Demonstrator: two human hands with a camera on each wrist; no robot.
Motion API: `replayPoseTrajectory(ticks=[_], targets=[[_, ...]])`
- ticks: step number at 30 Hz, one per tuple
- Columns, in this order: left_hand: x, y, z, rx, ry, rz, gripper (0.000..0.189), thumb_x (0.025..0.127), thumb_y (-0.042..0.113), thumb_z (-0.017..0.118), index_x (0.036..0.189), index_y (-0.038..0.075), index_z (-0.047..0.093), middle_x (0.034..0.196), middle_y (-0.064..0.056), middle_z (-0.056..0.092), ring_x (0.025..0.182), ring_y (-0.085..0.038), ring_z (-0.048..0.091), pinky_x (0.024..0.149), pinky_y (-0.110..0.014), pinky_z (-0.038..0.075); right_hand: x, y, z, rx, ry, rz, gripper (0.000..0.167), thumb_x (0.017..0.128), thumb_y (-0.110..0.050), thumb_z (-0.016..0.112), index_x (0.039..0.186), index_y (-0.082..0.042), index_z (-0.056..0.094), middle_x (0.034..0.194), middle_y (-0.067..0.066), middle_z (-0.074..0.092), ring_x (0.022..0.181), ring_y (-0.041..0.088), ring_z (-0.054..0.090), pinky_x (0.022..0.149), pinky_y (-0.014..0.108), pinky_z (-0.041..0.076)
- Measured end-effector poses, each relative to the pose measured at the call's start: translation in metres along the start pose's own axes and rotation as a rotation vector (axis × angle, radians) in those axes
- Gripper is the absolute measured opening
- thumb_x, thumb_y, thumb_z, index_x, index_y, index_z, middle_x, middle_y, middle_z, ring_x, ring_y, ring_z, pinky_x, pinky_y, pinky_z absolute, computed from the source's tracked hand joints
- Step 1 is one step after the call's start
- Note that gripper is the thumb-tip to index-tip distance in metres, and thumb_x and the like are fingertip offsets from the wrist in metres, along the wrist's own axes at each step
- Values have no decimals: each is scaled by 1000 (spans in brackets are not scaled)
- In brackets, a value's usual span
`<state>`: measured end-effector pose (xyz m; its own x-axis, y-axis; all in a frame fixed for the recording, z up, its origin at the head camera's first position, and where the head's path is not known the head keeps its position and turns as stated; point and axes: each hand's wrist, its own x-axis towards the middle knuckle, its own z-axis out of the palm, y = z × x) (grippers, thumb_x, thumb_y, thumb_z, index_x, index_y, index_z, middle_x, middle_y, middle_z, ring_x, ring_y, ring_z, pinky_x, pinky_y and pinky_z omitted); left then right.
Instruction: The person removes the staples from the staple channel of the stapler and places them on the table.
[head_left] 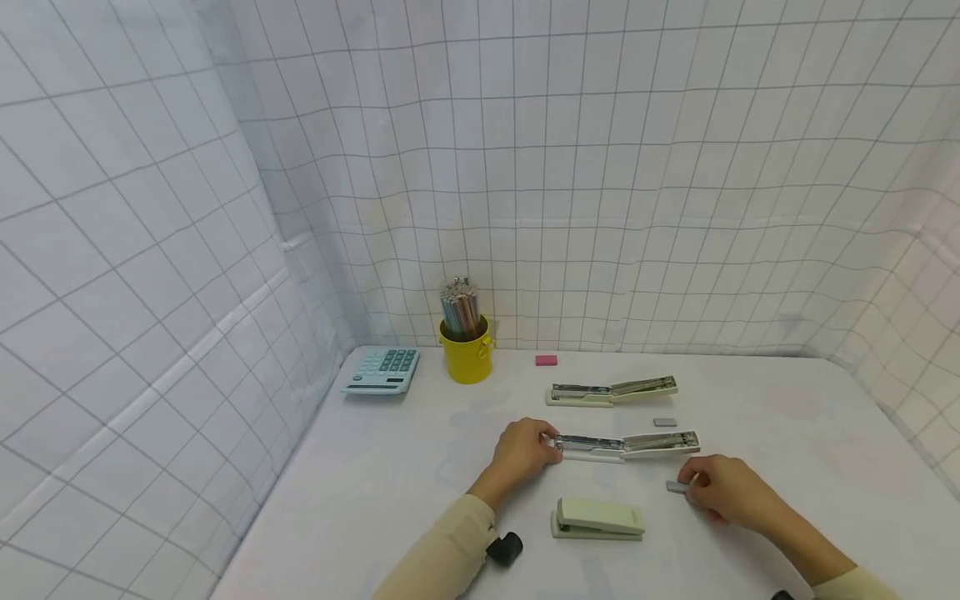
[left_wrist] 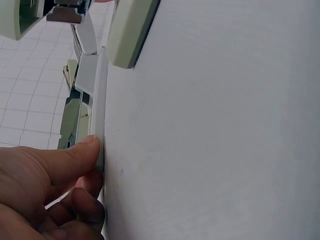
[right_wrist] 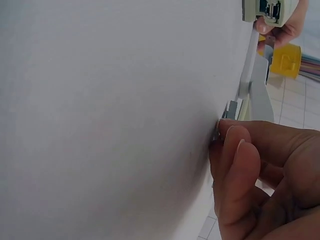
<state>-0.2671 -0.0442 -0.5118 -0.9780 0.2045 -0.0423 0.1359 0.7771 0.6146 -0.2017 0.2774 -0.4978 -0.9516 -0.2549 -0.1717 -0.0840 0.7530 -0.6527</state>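
A white stapler [head_left: 592, 457] lies folded wide open on the table, its top arm swung out to the right. My left hand [head_left: 520, 451] pinches the left end of its base; in the left wrist view the thumb presses on that base and the other fingers curl beside it. To the right, my right hand [head_left: 729, 490] pinches a small grey strip of staples [head_left: 676, 487] at table level, which the fingers partly hide in the right wrist view. A second grey staple strip [head_left: 664, 422] lies behind the white stapler's arm.
Nearer to me sits a closed pale green stapler [head_left: 598, 518]. Another pale green stapler [head_left: 581, 402] lies folded open farther back. Along the rear are a light blue calculator [head_left: 382, 372], a yellow bucket [head_left: 468, 362] of pencils and a small pink block [head_left: 546, 360].
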Motion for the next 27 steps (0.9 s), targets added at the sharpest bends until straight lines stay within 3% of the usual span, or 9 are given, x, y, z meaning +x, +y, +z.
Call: replayPoseTrajectory(ticks=[5, 13, 22, 27], targets=[[-2, -1, -1, -19, -10, 14, 27, 83, 19, 84, 108, 12, 77, 71, 6, 58, 65, -10, 50, 61, -26, 39, -1, -3, 2, -10, 18, 72, 19, 81, 0, 69, 97, -9, 69, 66, 2, 56, 47, 14, 50, 44, 26, 40], [-17, -10, -12, -80, -25, 61, 32, 85, 16, 80, 117, 13, 75, 75, 8, 61, 67, -9, 51, 65, -27, 42, -7, -13, -6, -68, 41, 83, 14, 87, -4, 70, 101, -8, 69, 70, 2, 56, 50, 15, 53, 47, 28, 43], [-73, -21, -34, -167, -189, 79, 36, 79, 14, 86, 114, 12, 76, 75, 10, 61, 67, -8, 52, 64, -26, 43, -18, -47, -8, 47, 8, -107, 19, 93, -18, 72, 107, -5, 70, 77, 0, 61, 53, 12, 53, 51, 29, 46], [-98, -20, -32, -247, -199, 78, 40, 77, 13, 86, 115, 12, 75, 75, 11, 63, 68, -6, 53, 65, -25, 43, -18, -72, 4, 54, 26, -191, 23, 93, -19, 73, 111, -6, 72, 89, -4, 66, 63, 7, 56, 57, 27, 50]])
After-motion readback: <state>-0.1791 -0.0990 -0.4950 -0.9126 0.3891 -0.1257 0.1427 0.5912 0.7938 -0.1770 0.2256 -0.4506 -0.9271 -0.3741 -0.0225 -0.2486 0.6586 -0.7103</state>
